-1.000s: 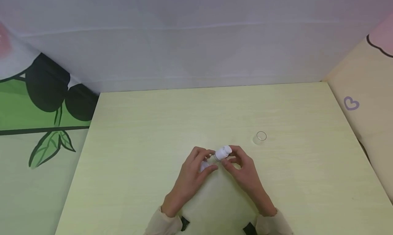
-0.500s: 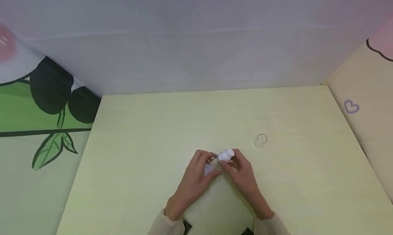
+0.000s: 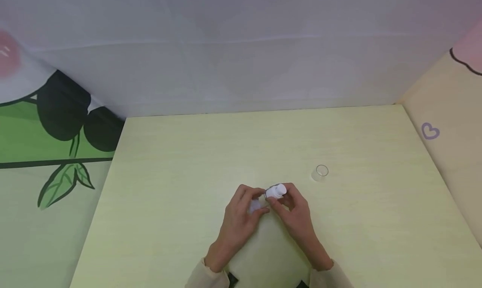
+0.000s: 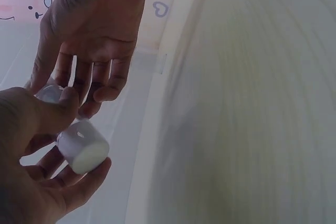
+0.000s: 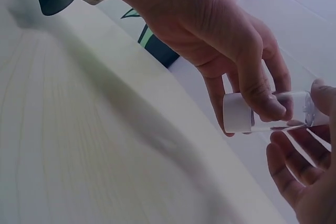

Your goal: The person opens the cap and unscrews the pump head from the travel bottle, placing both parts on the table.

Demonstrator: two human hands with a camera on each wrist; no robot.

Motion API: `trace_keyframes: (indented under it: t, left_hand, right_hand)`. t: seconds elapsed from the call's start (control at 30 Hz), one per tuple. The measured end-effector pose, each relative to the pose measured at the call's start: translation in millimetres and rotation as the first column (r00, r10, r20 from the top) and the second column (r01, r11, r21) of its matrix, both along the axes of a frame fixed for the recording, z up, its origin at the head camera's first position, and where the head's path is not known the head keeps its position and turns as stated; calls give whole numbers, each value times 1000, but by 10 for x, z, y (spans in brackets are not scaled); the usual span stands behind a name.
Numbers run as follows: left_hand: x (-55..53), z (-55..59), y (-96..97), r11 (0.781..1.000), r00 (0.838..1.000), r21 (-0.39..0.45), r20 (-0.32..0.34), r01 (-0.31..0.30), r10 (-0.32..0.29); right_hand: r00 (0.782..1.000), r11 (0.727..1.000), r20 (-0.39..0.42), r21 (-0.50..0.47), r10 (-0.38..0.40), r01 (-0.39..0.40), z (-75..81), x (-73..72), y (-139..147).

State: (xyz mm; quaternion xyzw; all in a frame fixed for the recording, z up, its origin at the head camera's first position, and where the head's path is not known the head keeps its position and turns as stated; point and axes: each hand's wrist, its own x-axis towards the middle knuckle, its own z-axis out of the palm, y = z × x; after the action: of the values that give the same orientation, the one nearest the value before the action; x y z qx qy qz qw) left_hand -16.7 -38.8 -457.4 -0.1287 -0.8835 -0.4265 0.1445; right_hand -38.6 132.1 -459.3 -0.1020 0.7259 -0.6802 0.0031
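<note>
Both hands hold a small bottle between them over the near middle of the table. My left hand (image 3: 237, 223) grips its clear body (image 5: 265, 124), thumb on one side and fingers on the other. A plain white end (image 4: 83, 148) sticks out beyond that thumb; in the head view it shows pale inside the left hand. My right hand (image 3: 297, 219) pinches the stepped white top (image 3: 276, 191) at the other end, thumb below it. Part of this top is covered by fingers in the wrist views. The bottle is off the table and tilted.
A clear, open-rimmed cylinder (image 3: 320, 173) stands on the pale wooden table (image 3: 211, 154), beyond and to the right of the hands. A plain light cloth (image 3: 241, 70) rises behind the table's back edge, with printed panels at both sides.
The white top has turned slightly, its narrow end facing the head camera more. Both hands keep their grip in nearly the same place. The head view has shifted a little.
</note>
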Motion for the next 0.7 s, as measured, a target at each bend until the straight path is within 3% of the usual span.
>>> trace_keyframes:
  t: [0.17, 0.33, 0.7]
  left_hand:
    - [19, 1, 1, 999, 1000, 47, -5, -21, 21]
    - [26, -15, -22, 995, 1000, 97, -11, 0, 1]
    - [20, -41, -61, 978, 991, 167, 30, 125, -132]
  right_hand:
    - [994, 999, -103, 20, 37, -35, -11, -1, 33]
    - [975, 995, -199, 4, 96, -97, -27, -24, 79]
    - [929, 987, -341, -18, 147, -162, -92, -34, 125]
